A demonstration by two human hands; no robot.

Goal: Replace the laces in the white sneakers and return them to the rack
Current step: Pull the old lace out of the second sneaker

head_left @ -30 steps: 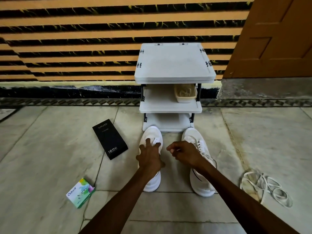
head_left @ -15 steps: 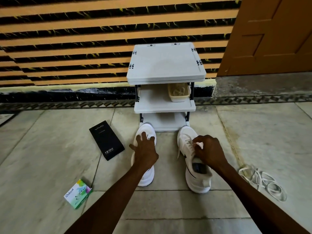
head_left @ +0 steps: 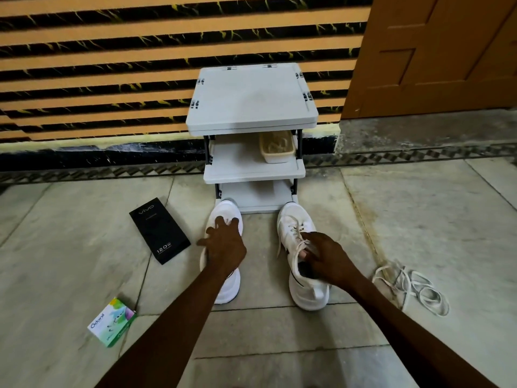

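Resting L grip [head_left: 223, 247] released on L sneaker [head_left: 227, 212], R grip [head_left: 327, 256] grasping R sneaker [head_left: 307, 295], vivo 120W box [head_left: 159, 231], Odonil pack [head_left: 112, 322].

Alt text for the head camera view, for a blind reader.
A left hand rests on the left white sneaker and a right hand grips the right sneaker, on the floor before a grey rack. Loose laces lie nearby.

On my near left I am seeing a small green and white Odonil carton [head_left: 112, 322] lying on the pale grey stone-tile floor [head_left: 419, 219]. Farther left, a flat black vivo box [head_left: 160, 230] is lying askew. An orange and black striped wall [head_left: 112, 65] is running along the far side, with a brown wooden door [head_left: 436, 51] standing far right.
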